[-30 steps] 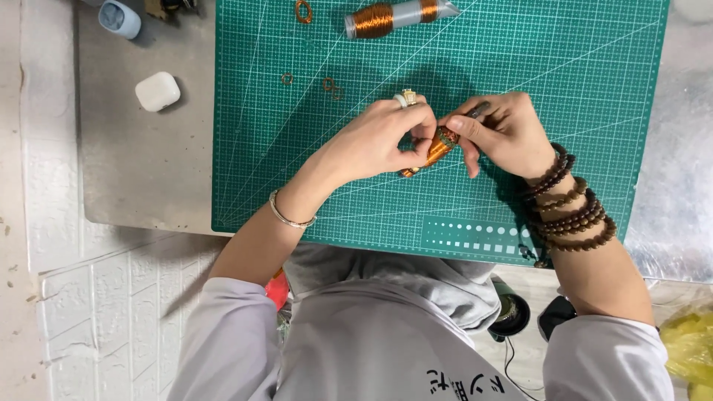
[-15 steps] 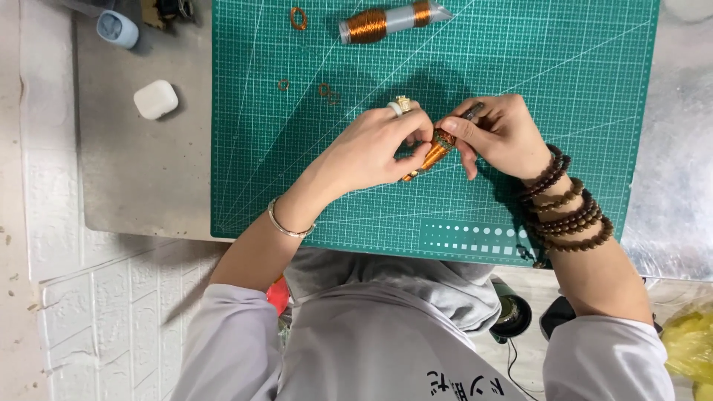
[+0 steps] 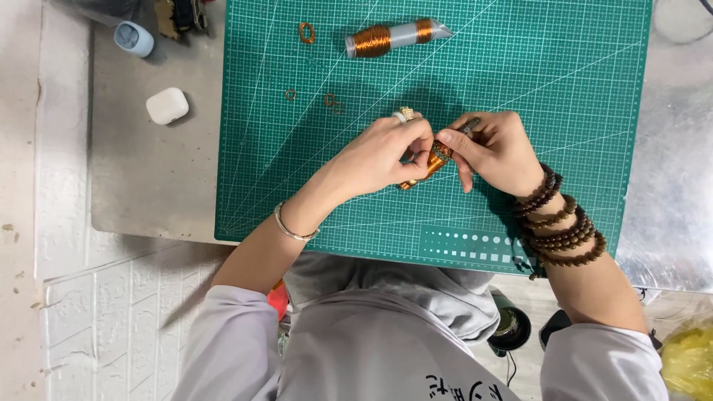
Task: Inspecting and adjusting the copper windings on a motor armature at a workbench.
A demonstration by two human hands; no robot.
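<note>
Both hands meet in the middle of the green mat [image 3: 564, 74]. The left hand [image 3: 382, 152] is curled shut, pinching one side of a small copper wire piece [image 3: 431, 163] with thumb and fingertips. The right hand [image 3: 494, 148] is closed too, pinching the other side, with a thin dark tool [image 3: 470, 125] poking out at 12 o'clock from its fingers. I think the piece is held from two sides so it stays steady while the wire is worked tight, just above the mat.

At 12 o'clock from the hands, well apart, lies a wire spool [image 3: 394, 37] on its side, likely kept near for more wire. A few small copper rings [image 3: 306, 33] sit at 10 o'clock on the mat. Off the mat, at 9 o'clock on the grey table [image 3: 148, 178], are a white case [image 3: 166, 105] and a blue cap [image 3: 134, 38]. Brown bead bracelets [image 3: 561, 223] wrap the right wrist, and a thin silver bangle [image 3: 293, 226] the left.
</note>
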